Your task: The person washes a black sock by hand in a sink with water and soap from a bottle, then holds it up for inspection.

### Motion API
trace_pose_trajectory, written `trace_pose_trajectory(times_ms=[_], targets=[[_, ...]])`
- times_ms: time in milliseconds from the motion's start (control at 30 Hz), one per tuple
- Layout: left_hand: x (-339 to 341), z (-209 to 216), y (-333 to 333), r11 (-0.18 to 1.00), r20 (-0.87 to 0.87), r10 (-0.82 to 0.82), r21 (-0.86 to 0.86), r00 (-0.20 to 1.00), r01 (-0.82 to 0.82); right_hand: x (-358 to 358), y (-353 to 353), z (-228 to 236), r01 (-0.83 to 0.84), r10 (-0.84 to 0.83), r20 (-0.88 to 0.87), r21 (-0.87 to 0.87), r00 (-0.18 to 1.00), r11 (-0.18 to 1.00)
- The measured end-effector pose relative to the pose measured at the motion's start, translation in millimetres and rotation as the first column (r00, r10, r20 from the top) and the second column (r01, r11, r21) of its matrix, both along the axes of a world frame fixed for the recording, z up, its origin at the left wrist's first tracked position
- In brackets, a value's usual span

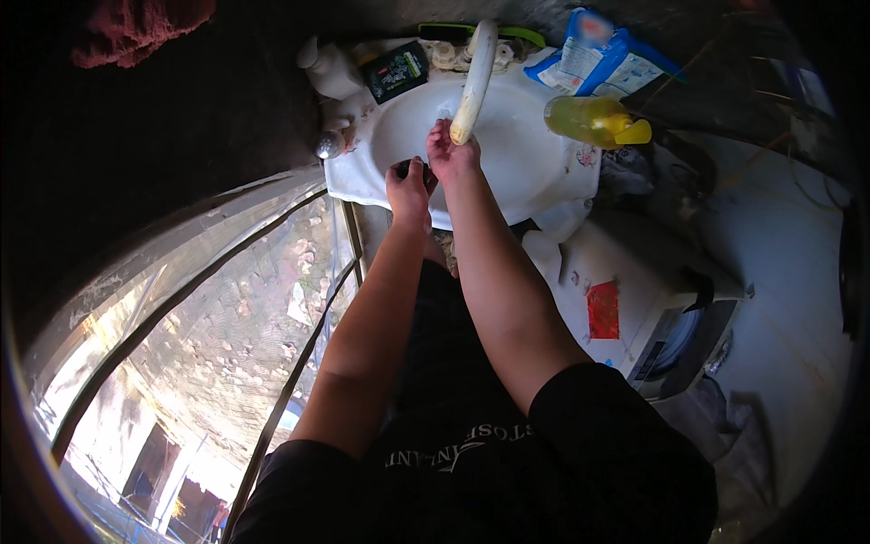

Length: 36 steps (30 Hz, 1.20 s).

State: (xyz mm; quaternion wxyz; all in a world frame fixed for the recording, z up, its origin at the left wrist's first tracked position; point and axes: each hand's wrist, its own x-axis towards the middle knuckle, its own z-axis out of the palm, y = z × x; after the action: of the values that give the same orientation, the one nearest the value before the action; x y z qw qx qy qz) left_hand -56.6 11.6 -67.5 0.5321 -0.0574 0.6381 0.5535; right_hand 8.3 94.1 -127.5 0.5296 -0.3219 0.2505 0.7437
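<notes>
Over the white wash basin (535,181) both my hands are held close together. My right hand (455,156) is palm up with loosely curled fingers and looks bare inside. It is right under the tip of the long white faucet spout (478,82); whether water runs cannot be told. Lower and to its left, my left hand (409,189) is closed, with thumb and fingers bent around a small dark patch (403,170). That patch may be an object or shadow.
On the basin's back edge stand a white bottle (328,71), a dark green box (396,72) and a blue-white packet (598,59). A yellow bottle (598,122) lies at the right rim. A washing machine (662,317) stands right; a window (245,326) is left.
</notes>
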Motion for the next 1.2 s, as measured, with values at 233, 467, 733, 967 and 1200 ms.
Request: trace_pose_trajectory(times_ms=[233, 467, 733, 967, 1200], targets=[[23, 13, 24, 0.963, 0.127, -0.268, 0.04, 0.955, 0.265, 52, 123, 60, -0.699, 0.378, 0.895, -0.427, -0.236, 0.573], [34, 19, 38, 0.917, 0.061, -0.397, -0.014, 0.916, 0.399, 61, 136, 99, -0.545, -0.256, 0.487, -0.669, -0.835, 0.505], [24, -14, 59, 0.952, 0.166, -0.303, 0.008, 0.939, 0.306, 48, 21, 45, -0.762, 0.448, 0.894, -0.296, -0.009, 0.576], [51, -29, 73, 0.745, -0.619, -0.663, -0.488, 0.422, 0.455, 48, 1, 31, -0.459, 0.443, 0.148, 0.107, 0.884, 0.882], [-1, -55, 58, 0.914, -0.556, -0.405, -0.234, 0.726, 0.33, -3, -10, 27, -0.509, 0.42, 0.518, 0.034, 0.745, 0.86]])
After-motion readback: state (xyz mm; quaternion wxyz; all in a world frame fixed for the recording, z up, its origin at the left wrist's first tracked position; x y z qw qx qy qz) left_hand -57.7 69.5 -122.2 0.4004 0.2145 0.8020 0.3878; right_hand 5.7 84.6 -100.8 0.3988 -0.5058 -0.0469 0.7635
